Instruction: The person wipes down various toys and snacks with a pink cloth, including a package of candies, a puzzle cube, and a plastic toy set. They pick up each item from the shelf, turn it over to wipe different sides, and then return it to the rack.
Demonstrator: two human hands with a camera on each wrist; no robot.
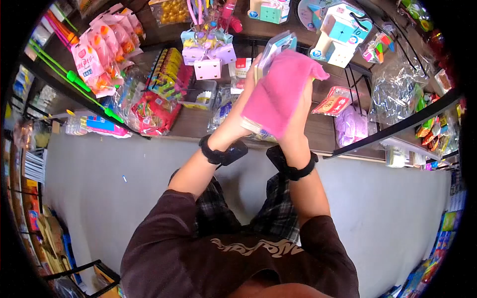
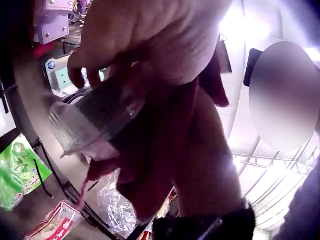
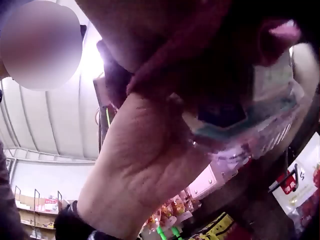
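A clear plastic package (image 1: pixel 276 45) with teal and white parts is held up over the shelf's front edge. My left hand (image 1: pixel 242 111) grips it from the left, its fingers curled round the side in the left wrist view. A pink cloth (image 1: pixel 285 92) lies over the package and hides much of it. My right hand (image 1: pixel 299 116) holds the cloth against the package from the right, most of its fingers covered by the cloth. In the right wrist view the package (image 3: pixel 260 115) sticks out past the dark folds of cloth.
Lilac boxes (image 1: pixel 208 54) and a teal cube-puzzle box (image 1: pixel 343 35) stand at the back of the shelf. Pink snack bags (image 1: pixel 102 49) hang at the left. A red-and-white packet (image 1: pixel 333 101) and a purple bundle (image 1: pixel 351 126) lie at the right. Black rails (image 1: pixel 397 121) edge the shelf.
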